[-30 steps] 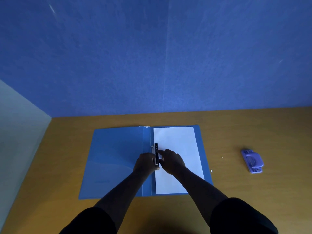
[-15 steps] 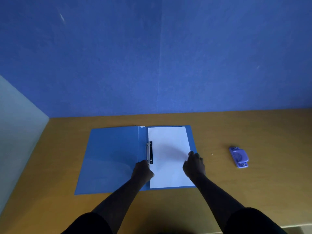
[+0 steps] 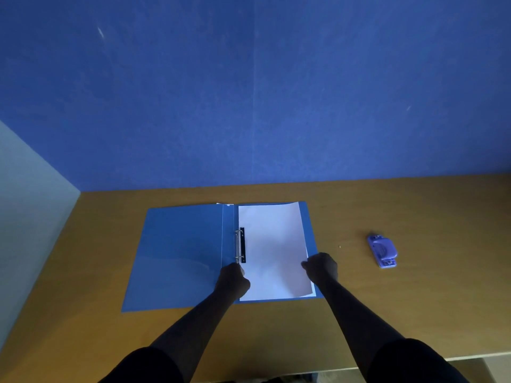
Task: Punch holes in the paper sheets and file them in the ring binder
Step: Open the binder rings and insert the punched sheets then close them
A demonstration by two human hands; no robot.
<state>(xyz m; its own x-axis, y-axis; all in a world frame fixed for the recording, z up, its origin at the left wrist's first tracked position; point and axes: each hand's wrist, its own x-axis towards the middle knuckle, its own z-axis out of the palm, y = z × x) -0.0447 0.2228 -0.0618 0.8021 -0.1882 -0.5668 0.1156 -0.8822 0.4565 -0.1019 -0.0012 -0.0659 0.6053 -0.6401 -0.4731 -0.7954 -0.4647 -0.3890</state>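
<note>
- The right hand (image 3: 322, 268) pinches the right edge of the top paper sheet (image 3: 272, 250), with the fingers curled onto the paper and the edge lifted a little.
- The left hand (image 3: 232, 280) sits on the near part of the binder's middle strip, just below the metal rings (image 3: 237, 246). Its fingers look curled, but the hand is dark and I cannot tell if it is holding anything or just pressing down.
- The blue ring binder (image 3: 177, 255) lies open and flat on the wooden table (image 3: 414, 313), in the middle of it.
- The left cover is bare blue. The right half holds the white paper.
- The sheet's left edge is at the rings, next to a black strip (image 3: 242, 245). The top right corner curls up a bit, and at the near right corner a second white edge peeks out under it.
- A tiny white bit pokes out at the far end of the middle strip.
- Both arms reach forward from the near edge, bare from the elbows, with dark sleeves (image 3: 409, 360) above.
- The right arm leans left toward the paper. The left arm leans right toward the rings.
- A small purple hole punch (image 3: 383, 250) lies on the table well to the right of the binder, not touched by either hand.
- A blue wall (image 3: 249, 92) stands behind the table.
</note>
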